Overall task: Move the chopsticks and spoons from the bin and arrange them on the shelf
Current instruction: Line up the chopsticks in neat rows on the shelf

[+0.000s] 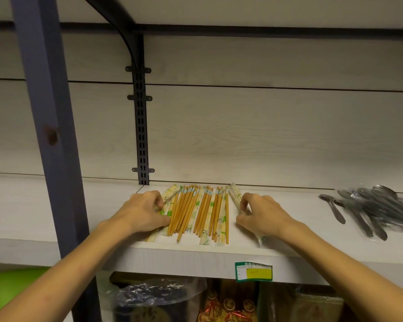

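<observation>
Forearms reaching up from below, hands at either flank of the chopsticks (197,211) fanned on the shelf (56,231): left hand (142,211) pinching wrapped pairs at the edge, right hand (257,214) gripping a wrapped pair. Spoons (368,210) already heaped well right. Bin unseen; likely only tidying left.

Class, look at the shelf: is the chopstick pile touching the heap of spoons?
Apart. The head view shows a wide strip of bare shelf between the chopstick pile and the heap of spoons.
</observation>
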Demonstrator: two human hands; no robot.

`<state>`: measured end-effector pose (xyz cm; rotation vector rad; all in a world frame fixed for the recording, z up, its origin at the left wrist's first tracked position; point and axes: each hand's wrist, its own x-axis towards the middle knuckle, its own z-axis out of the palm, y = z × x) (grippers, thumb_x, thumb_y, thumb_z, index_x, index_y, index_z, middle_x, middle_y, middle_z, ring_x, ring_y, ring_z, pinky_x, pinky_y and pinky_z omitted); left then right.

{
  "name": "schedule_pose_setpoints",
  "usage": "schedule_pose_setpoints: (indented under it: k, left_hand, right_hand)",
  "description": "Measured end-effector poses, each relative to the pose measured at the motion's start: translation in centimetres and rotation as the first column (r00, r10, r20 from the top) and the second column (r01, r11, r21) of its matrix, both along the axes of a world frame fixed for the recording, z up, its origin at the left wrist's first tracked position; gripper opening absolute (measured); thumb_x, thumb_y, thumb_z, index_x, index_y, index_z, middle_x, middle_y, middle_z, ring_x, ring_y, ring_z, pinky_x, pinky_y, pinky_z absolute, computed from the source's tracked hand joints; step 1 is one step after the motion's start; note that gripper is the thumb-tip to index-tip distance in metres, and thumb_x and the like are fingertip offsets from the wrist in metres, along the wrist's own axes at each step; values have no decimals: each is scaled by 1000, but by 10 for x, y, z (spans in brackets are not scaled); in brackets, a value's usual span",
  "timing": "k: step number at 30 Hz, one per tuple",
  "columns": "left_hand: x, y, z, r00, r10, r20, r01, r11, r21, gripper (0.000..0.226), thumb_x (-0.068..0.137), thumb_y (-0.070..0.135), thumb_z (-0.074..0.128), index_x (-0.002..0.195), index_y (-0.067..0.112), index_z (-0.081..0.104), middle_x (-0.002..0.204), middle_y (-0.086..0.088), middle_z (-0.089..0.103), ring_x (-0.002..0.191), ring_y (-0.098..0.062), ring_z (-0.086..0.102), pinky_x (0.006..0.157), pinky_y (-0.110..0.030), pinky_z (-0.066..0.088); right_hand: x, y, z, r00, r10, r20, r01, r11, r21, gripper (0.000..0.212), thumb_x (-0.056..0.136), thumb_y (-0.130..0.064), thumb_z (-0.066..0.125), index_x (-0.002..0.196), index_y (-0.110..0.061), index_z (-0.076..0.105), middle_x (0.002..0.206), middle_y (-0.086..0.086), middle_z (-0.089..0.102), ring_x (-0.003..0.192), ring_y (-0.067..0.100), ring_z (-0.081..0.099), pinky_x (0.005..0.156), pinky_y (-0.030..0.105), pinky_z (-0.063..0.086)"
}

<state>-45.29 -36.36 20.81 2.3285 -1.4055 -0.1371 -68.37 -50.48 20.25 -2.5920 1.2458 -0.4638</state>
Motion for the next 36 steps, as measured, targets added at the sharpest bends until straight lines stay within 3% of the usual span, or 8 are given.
schedule_pose_setpoints:
  k: [7, 10, 14, 17, 23, 29, 33, 36]
  left_hand:
    - [-3, -3, -5, 996, -29, 83, 36, 995, -89, 19, 93, 25, 55, 112, 23, 59, 91, 6, 54, 69, -6, 52, 53, -17, 38]
    - [-5, -4, -8, 993, -38, 114, 48, 996, -81, 19, 96, 30, 51, 109, 22, 63, 107, 0, 63, 77, -9, 57, 57, -16, 41]
    - [-3, -4, -8, 997, -28, 74, 34, 996, -79, 27, 91, 38, 61, 111, 20, 64, 101, 2, 60, 82, -10, 55, 63, -18, 43]
    - [2, -4, -5, 999, -20, 45, 24, 996, -85, 27, 90, 32, 65, 115, 21, 65, 116, -4, 60, 90, -14, 52, 76, -22, 43]
    - [-1, 1, -9, 995, 17, 100, -2, 989, -148, 23, 90, 24, 60, 112, 27, 66, 118, -7, 61, 87, -18, 60, 69, -22, 46]
    - [1, 6, -10, 990, -18, 141, 55, 963, -265, 28, 93, 12, 54, 117, 22, 65, 123, -6, 62, 84, -15, 57, 70, -22, 47]
    - [2, 7, -11, 986, -12, 165, 65, 944, -322, 26, 94, 10, 51, 115, 18, 63, 111, -6, 65, 82, -15, 52, 70, -26, 38]
    - [3, 7, -14, 986, -13, 166, 73, 930, -360, 21, 95, 11, 49, 111, 21, 59, 104, -7, 58, 83, -19, 51, 68, -28, 36]
  right_hand:
    - [1, 5, -2, 988, 55, 142, -46, 997, -63, 25, 94, -27, 42, 88, -19, 64, 84, 1, 67, 71, 22, 62, 67, 41, 55]
    - [7, 8, -2, 979, 59, 194, -56, 998, -20, 30, 91, -26, 44, 73, -12, 64, 76, 2, 66, 67, 23, 62, 65, 41, 54]
    - [17, 15, 0, 967, 58, 249, -63, 998, 13, 27, 85, -34, 57, 74, -10, 66, 76, 2, 68, 70, 20, 64, 67, 39, 55]
    - [25, 18, 0, 979, 63, 196, -74, 996, 51, 28, 84, -42, 65, 77, -14, 63, 79, -3, 68, 72, 15, 64, 69, 36, 57]
    - [30, 16, 3, 996, 36, 85, -44, 995, 87, 16, 81, -27, 67, 86, -12, 65, 88, 1, 67, 80, 15, 64, 71, 33, 57]
    - [25, 25, 12, 999, 37, 24, -39, 993, 116, 28, 80, -30, 71, 98, -12, 61, 96, 1, 64, 88, 15, 63, 74, 28, 53]
    - [23, 28, 15, 999, 34, 8, -35, 994, 104, 27, 79, -27, 74, 96, -11, 61, 95, 2, 64, 88, 17, 63, 76, 30, 55]
    - [21, 30, 15, 1000, 26, -16, -25, 997, 77, 22, 79, -27, 72, 88, -14, 58, 82, -1, 58, 75, 14, 57, 64, 26, 49]
